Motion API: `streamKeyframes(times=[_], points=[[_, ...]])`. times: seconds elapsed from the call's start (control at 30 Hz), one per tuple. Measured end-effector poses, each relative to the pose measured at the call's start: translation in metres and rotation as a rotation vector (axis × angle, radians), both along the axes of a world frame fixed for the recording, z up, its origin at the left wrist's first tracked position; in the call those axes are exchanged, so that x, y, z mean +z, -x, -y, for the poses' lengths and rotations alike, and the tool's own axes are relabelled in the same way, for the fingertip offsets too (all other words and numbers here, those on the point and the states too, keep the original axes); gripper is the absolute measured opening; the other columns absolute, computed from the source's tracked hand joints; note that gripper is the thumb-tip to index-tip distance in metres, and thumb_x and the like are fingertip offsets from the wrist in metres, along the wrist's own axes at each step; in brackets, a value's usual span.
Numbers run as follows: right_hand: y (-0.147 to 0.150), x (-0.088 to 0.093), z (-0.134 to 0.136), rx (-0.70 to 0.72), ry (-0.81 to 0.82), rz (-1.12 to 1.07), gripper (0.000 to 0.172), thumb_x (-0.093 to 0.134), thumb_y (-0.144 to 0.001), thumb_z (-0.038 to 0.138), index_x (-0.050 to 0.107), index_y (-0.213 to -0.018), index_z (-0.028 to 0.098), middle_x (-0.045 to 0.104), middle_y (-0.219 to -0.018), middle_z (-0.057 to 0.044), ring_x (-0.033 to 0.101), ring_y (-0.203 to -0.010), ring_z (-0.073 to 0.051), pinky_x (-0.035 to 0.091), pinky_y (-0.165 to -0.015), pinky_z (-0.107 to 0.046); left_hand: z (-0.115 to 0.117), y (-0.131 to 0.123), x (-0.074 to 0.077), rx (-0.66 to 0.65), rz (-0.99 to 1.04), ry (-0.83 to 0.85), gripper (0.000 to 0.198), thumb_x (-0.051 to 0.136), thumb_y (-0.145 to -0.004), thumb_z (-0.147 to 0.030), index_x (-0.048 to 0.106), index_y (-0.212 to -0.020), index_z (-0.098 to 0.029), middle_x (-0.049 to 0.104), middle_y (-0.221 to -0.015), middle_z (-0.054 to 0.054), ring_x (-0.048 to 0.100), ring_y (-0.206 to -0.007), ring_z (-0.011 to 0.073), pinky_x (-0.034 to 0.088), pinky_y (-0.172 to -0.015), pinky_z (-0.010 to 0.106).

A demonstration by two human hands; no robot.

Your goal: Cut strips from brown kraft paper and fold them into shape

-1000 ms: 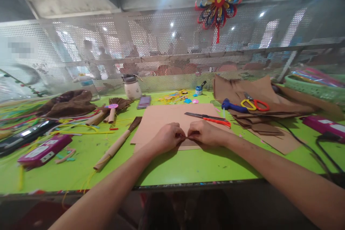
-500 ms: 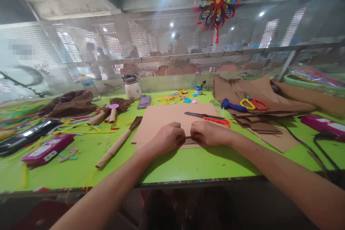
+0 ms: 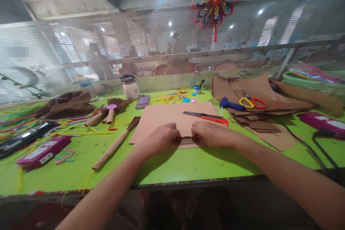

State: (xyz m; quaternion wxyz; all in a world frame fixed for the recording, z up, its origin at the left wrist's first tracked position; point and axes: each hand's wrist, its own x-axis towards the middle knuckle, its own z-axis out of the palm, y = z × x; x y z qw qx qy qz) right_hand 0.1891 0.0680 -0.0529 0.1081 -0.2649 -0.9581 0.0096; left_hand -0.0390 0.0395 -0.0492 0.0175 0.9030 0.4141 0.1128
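My left hand [image 3: 159,140] and my right hand [image 3: 211,134] rest knuckles-up on the near edge of a tan cardboard sheet [image 3: 167,115] lying on the green table [image 3: 188,165]. Both hands are closed, fingers curled. Between them stretches a thin dark brown strip [image 3: 186,137], pinched at each end. A utility knife with an orange handle [image 3: 208,116] lies on the cardboard just beyond my right hand.
Brown paper sheets [image 3: 258,97] are piled at the back right, with scissors [image 3: 252,102] and a blue-handled tool [image 3: 231,105]. Paper brooms [image 3: 115,143] and rolls lie left, beside pink boxes [image 3: 40,152] and coloured strips. A perforated screen [image 3: 161,54] backs the table.
My hands have drawn a little apart, so more of the dark strip shows between them. The view has shifted slightly.
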Motion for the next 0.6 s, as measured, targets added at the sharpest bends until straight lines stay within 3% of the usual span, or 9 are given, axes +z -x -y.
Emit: streamKeyframes(times=[0.2,0.33,0.4,0.5,0.6], points=[[0.003,-0.002,0.008,-0.005,-0.136,0.03,0.011,0.051,-0.085,0.022,0.057,-0.078,0.017,0.058,-0.081,-0.005,0.052,-0.073,-0.016,0.034,-0.062,-0.027,0.002,0.002,0.004,-0.037,0.089,0.064,0.026,0.049,-0.071,-0.008,0.071,-0.081,-0.019,0.058,-0.077,0.003,0.054,-0.068,0.0124,0.039,-0.062,0.021],[0.007,-0.006,0.01,0.002,-0.217,0.006,0.007,0.052,-0.083,0.017,0.057,-0.078,0.015,0.057,-0.08,-0.006,0.049,-0.073,-0.017,0.034,-0.064,-0.029,-0.004,0.001,0.002,0.078,0.282,0.167,0.025,0.047,-0.082,-0.021,0.07,-0.089,-0.017,0.063,-0.083,0.005,0.055,-0.073,0.0145,0.041,-0.066,0.023],[0.01,-0.007,0.011,0.017,-0.255,-0.021,0.008,0.05,-0.083,0.012,0.057,-0.08,0.014,0.056,-0.082,-0.007,0.048,-0.075,-0.018,0.035,-0.066,-0.03,-0.006,-0.001,0.003,0.135,0.349,0.239,0.035,0.038,-0.09,-0.032,0.069,-0.086,-0.014,0.063,-0.078,0.005,0.054,-0.068,0.0144,0.04,-0.064,0.024],[0.014,-0.008,0.012,0.031,-0.321,-0.08,0.012,0.047,-0.084,0.008,0.058,-0.084,0.013,0.055,-0.084,-0.008,0.046,-0.079,-0.019,0.036,-0.068,-0.031,-0.007,-0.002,0.005,0.171,0.372,0.351,0.048,0.031,-0.092,-0.044,0.062,-0.071,-0.014,0.054,-0.062,0.0,0.044,-0.058,0.0122,0.035,-0.055,0.024],[0.017,-0.008,0.013,0.042,-0.397,-0.104,0.014,0.046,-0.085,0.008,0.058,-0.08,0.013,0.054,-0.081,-0.009,0.044,-0.078,-0.021,0.036,-0.068,-0.032,-0.007,-0.001,0.006,0.164,0.384,0.434,0.045,0.036,-0.09,-0.046,0.049,-0.059,-0.015,0.037,-0.055,-0.004,0.032,-0.053,0.01,0.027,-0.05,0.023]])
